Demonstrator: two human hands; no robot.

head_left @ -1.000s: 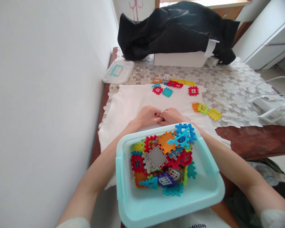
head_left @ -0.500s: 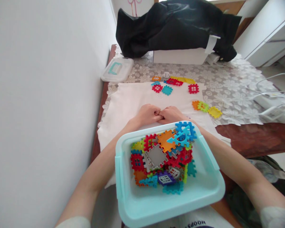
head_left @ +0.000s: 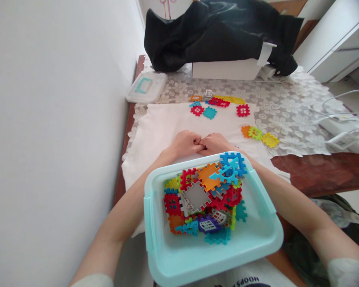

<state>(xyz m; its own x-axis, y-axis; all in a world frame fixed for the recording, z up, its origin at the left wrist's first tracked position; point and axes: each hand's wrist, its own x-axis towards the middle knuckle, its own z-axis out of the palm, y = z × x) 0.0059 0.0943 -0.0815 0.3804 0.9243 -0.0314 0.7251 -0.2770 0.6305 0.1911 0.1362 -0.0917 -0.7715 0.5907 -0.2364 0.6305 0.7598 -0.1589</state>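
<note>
My left hand [head_left: 183,144] and my right hand [head_left: 216,144] are curled into loose fists, knuckles touching, on a white cloth [head_left: 167,123]. Neither hand holds anything. My forearms run along both sides of a light turquoise plastic tub [head_left: 215,263], and its far rim sits just below my hands. The tub is heaped with interlocking plastic building tiles [head_left: 196,197] in red, orange, grey, blue and purple. Further up the cloth lie loose tiles, including a red one [head_left: 243,111] and a teal one [head_left: 210,113].
A white wall [head_left: 54,119] runs along the left. Beyond the cloth, a floral lace tablecloth [head_left: 287,127] holds more tiles [head_left: 255,134], a clear plastic lid [head_left: 143,87] and a white box [head_left: 224,69] under black fabric [head_left: 215,36]. White cables [head_left: 344,119] lie at right.
My hands have not visibly moved. The whole view has drifted slightly as my head shifts, and the tub and tiles keep the same arrangement.
</note>
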